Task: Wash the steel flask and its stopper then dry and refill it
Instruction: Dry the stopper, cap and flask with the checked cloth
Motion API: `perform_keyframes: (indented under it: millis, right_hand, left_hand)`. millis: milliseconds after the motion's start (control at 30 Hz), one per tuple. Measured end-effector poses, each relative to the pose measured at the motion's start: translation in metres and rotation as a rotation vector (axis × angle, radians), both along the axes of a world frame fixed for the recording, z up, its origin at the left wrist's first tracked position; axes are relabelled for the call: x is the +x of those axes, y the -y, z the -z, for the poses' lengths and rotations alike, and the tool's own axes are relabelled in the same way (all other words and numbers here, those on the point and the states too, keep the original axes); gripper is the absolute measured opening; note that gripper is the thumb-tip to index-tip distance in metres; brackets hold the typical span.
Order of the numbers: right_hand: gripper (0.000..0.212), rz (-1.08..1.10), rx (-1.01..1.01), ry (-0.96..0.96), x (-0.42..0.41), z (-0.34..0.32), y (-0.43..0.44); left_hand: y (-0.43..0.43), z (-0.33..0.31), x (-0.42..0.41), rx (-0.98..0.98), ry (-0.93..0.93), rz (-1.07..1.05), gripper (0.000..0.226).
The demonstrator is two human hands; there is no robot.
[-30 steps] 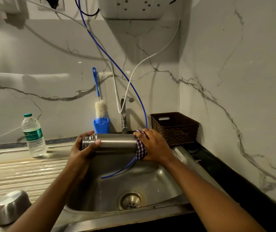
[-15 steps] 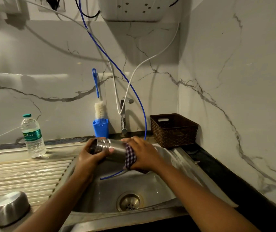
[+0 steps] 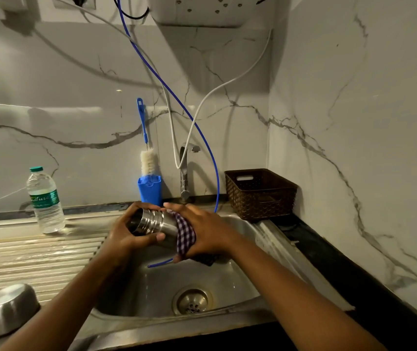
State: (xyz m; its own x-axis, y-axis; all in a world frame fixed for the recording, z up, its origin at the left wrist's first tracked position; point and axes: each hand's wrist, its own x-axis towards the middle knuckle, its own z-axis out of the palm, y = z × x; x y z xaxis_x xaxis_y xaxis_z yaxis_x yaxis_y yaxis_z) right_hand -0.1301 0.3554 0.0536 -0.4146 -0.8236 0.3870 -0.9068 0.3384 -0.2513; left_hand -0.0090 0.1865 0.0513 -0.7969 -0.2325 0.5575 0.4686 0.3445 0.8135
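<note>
Over the sink basin (image 3: 243, 282) I hold the steel flask (image 3: 153, 224) on its side, its ribbed mouth end pointing left and toward me. My left hand (image 3: 126, 234) grips that ribbed end, thumb underneath. My right hand (image 3: 207, 233) wraps a purple-and-white checked cloth (image 3: 186, 235) round the flask's body, hiding its far end. No stopper is in sight. A plastic water bottle (image 3: 45, 201) with a green cap stands on the drainboard at the left.
A tap (image 3: 184, 171) rises behind the hands, with a blue tube (image 3: 202, 138) and a white hose hanging over it. A bottle brush in a blue holder (image 3: 149, 190) stands by the wall. A brown basket (image 3: 260, 193) sits right; an upturned steel bowl (image 3: 9, 309) lies front left.
The flask has swung from level to pointing its mouth toward me and dropped lower over the basin. My right hand with the cloth has slid leftward along the body.
</note>
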Motion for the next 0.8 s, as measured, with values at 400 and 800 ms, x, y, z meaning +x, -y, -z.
perform_keyframes:
  millis: [400,800]
  right_hand:
    - [0.095,-0.119,-0.506,0.982,-0.037,0.014,-0.037]
    - [0.072,-0.072,-0.775,0.063,0.002,-0.007,-0.013]
  left_hand:
    - [0.037,0.000,-0.002,0.521,-0.130,0.134,0.035]
    - [0.055,0.011,-0.012,0.752,0.037,0.082,0.111]
